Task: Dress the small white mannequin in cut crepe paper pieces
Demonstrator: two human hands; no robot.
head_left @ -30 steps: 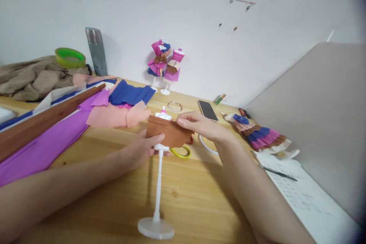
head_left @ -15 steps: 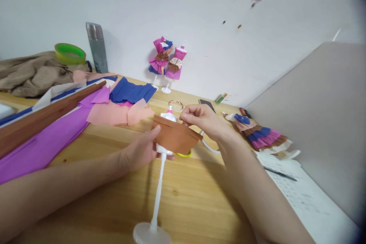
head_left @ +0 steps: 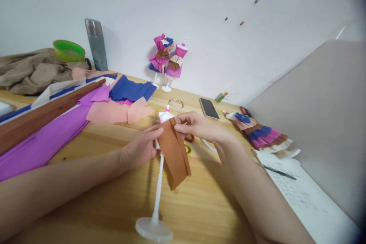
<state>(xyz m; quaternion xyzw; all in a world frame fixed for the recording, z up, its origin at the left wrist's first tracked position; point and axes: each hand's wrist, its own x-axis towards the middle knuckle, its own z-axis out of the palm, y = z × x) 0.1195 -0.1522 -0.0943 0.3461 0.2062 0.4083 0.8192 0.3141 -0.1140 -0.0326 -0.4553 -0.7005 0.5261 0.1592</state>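
A small white dress form (head_left: 165, 116) with a pink neck stands on a thin white pole above a round base (head_left: 154, 229). My left hand (head_left: 145, 143) wraps round the form from the left, its thumb pressing a piece of brown crepe paper (head_left: 175, 154) against the front. That paper hangs down at a slant, past the form's lower edge, with a folded strip along its right side. At the paper's upper right edge, the thumb and fingers of my right hand (head_left: 191, 124) pinch the fold. Most of the form's front is hidden by the paper.
Two dressed forms (head_left: 168, 59) stand by the wall. Crepe paper sheets (head_left: 133, 90) and rolls lie left, near a flask (head_left: 97, 44) and green tape (head_left: 69, 50). A phone (head_left: 209, 108), scissors (head_left: 189, 138), a paper dress (head_left: 259, 131) and a pen (head_left: 279, 172) on paper lie right.
The brown crepe paper has swung from lying across the form to hanging downward. My right hand has shifted slightly left and down and now pinches its edge; the phone is more exposed.
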